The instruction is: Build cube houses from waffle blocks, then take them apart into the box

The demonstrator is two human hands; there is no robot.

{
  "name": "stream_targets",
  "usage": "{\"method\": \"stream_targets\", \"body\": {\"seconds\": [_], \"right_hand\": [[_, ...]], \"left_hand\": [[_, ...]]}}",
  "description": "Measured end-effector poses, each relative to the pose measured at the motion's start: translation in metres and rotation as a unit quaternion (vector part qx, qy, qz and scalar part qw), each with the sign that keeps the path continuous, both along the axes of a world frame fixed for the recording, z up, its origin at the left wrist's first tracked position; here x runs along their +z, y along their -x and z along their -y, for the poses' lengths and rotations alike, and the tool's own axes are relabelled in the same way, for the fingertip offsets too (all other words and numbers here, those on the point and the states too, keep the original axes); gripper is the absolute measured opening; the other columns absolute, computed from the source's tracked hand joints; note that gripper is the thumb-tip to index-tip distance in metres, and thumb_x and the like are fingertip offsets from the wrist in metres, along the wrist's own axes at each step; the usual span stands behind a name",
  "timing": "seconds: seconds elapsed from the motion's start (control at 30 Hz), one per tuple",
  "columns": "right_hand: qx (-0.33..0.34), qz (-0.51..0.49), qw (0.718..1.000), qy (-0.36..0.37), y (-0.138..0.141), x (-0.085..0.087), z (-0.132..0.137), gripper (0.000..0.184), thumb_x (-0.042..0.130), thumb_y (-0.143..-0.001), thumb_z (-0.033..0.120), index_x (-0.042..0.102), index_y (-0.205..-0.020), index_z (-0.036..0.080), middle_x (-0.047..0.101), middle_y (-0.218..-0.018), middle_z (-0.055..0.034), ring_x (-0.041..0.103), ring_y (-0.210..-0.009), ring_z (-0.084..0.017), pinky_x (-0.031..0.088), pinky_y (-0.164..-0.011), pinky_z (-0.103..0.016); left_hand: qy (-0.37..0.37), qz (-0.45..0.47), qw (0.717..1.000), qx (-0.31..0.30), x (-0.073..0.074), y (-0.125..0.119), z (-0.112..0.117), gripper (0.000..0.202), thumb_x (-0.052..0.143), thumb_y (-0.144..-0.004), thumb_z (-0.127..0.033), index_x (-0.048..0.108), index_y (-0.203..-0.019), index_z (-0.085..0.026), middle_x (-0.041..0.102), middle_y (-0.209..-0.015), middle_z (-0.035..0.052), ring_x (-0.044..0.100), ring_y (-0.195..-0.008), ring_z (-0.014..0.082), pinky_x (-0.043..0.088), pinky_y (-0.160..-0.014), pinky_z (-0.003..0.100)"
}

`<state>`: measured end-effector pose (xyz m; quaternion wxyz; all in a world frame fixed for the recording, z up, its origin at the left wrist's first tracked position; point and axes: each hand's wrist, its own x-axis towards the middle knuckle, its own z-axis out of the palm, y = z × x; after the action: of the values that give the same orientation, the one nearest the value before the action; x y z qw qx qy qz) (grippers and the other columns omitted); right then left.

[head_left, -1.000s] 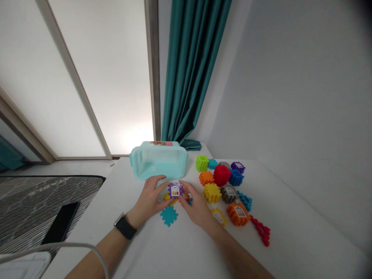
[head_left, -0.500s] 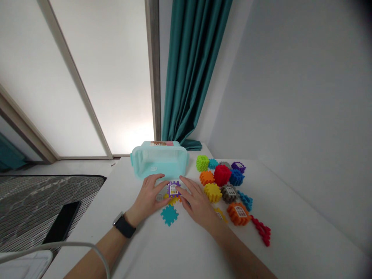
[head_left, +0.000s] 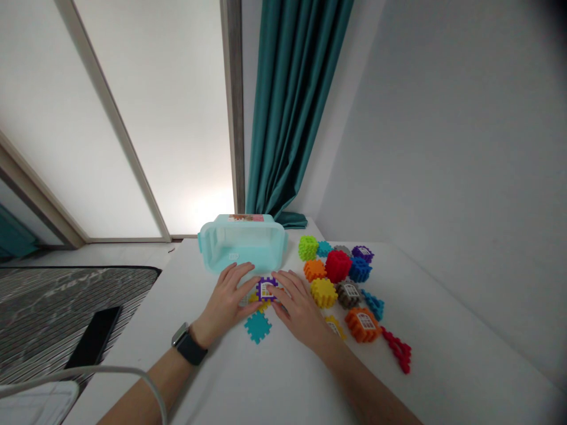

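Left forearm and right forearm slant inward; left hand and right hand nearly meet, palms down, fingers bent, thumbs spread.

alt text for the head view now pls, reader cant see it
A bare left hand and right hand meet around a small purple notched square plastic tile with a white window, over a white tabletop. A flat teal notched square lies nearer; a translucent turquoise plastic bin is beyond, multicoloured toothed plastic blocks to the right.
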<state>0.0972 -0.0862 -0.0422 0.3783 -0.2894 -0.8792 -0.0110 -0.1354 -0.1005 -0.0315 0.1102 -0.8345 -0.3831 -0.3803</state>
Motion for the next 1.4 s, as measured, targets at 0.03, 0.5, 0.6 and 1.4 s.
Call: {"method": "stream_targets", "body": {"seconds": [0.03, 0.5, 0.6, 1.4], "right_hand": [[-0.003, 0.001, 1.0, -0.003, 0.0, 0.0, 0.0, 0.042, 0.057, -0.092, 0.013, 0.058, -0.13, 0.028, 0.059, -0.138, -0.0098, 0.048, -0.135, -0.027, 0.041, -0.113, -0.057], [0.021, -0.101, 0.99, 0.094, 0.002, 0.007, 0.005, 0.034, 0.056, -0.091, 0.016, 0.06, -0.123, 0.026, 0.06, -0.134, -0.0104, 0.055, -0.126, -0.025, 0.048, -0.105, -0.046], [0.03, -0.092, 0.991, 0.09, -0.003, 0.008, 0.002, 0.03, 0.054, -0.094, 0.018, 0.065, -0.12, 0.028, 0.064, -0.129, -0.0087, 0.058, -0.122, -0.024, 0.048, -0.103, -0.044], [0.057, -0.325, 0.781, 0.53, 0.015, 0.016, 0.007, 0.038, 0.065, -0.083, 0.055, 0.068, -0.074, 0.017, 0.066, -0.073, -0.0022, 0.058, -0.073, -0.017, 0.047, -0.07, -0.029]], "left_hand": [[0.001, 0.004, 1.0, 0.001, 0.0, 0.0, 0.0, 0.04, 0.069, -0.088, -0.035, 0.06, -0.125, -0.023, 0.057, -0.135, 0.0155, 0.053, -0.127, 0.0306, 0.043, -0.108, 0.055], [0.191, 0.195, 0.96, -0.063, -0.006, -0.007, 0.003, 0.043, 0.071, -0.086, -0.041, 0.061, -0.125, -0.026, 0.054, -0.125, 0.0112, 0.056, -0.118, 0.0266, 0.05, -0.103, 0.046], [0.211, 0.218, 0.949, -0.081, -0.003, -0.007, 0.003, 0.038, 0.07, -0.087, -0.045, 0.065, -0.119, -0.025, 0.054, -0.125, 0.0115, 0.055, -0.118, 0.0271, 0.048, -0.104, 0.047], [0.484, 0.431, 0.755, -0.105, 0.013, -0.023, 0.007, 0.038, 0.064, -0.086, -0.051, 0.069, -0.08, -0.014, 0.058, -0.09, 0.0041, 0.052, -0.08, 0.0165, 0.043, -0.074, 0.028]]}}
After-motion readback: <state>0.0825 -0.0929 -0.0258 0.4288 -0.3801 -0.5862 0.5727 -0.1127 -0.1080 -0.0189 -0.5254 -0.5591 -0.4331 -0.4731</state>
